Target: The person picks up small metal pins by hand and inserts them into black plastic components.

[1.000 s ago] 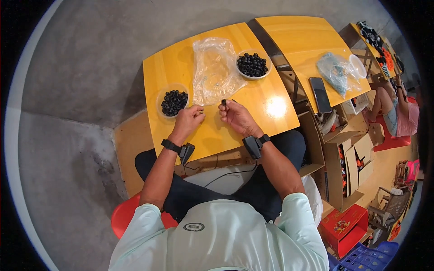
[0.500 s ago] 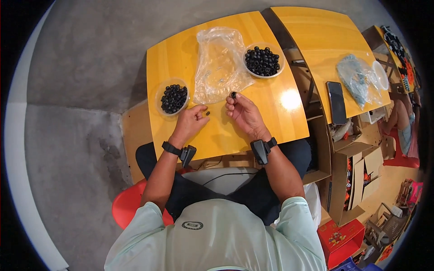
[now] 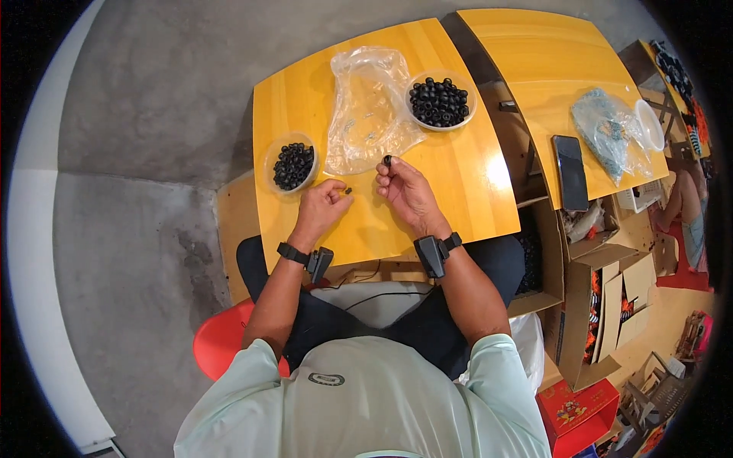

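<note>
Presently both hands rest on the yellow worktop (image 3: pixel 458 191), near each other but apart. The right hand (image 3: pixel 405 191) has its grip pinched on a small black ring (image 3: pixel 387 160), held just below the clear bag (image 3: pixel 366 107). The left hand (image 3: pixel 324 204) has its fingers curled together on a tiny dark piece (image 3: pixel 347 190) at the fingertips. A small bowl (image 3: pixel 292 164) of black rings sits just beyond the left hand; a larger bowl (image 3: pixel 440 101) of them stands beside the bag, farther out on the right.
</note>
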`<state>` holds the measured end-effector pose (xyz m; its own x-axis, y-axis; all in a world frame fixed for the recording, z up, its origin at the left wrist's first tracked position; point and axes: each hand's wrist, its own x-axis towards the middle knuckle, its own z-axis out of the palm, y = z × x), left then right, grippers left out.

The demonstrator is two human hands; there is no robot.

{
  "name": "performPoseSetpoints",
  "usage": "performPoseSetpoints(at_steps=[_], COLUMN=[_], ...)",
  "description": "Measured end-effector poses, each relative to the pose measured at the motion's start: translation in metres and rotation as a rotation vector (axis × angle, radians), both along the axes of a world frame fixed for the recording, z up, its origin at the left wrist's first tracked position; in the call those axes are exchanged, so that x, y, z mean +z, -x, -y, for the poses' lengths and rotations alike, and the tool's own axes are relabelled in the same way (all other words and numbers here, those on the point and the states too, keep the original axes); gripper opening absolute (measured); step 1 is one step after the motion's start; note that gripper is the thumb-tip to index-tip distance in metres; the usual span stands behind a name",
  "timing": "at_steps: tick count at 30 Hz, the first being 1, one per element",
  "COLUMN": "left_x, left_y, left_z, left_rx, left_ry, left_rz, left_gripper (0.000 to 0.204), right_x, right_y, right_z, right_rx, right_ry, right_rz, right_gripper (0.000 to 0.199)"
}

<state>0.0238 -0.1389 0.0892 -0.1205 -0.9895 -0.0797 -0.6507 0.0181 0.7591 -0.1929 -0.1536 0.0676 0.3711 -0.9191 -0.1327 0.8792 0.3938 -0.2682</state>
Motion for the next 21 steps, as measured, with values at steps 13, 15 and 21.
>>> performPoseSetpoints(at_steps=[13,15,21], left_x=[0.045,0.04,0.021], left_y=[0.043,0.05,0.057], left_z=[0.07,0.094,0.141], left_rx=[-0.124,-0.15,-0.152], left_ry=[0.333,0.32,0.343], left_rz=[0.276,0.331,0.494], left_gripper=[0.019,0.019,0.018], right_x=[0.001,0.003,0.004], right_y=[0.0,-0.001,-0.001], right_z=[-0.002,-0.003,-0.003], right_rx=[0.014,0.008,-0.001], right_ry=[-0.002,-0.008,-0.027], right_rz=[-0.041,-0.04,-0.036], right_gripper=[0.015,0.015,0.015])
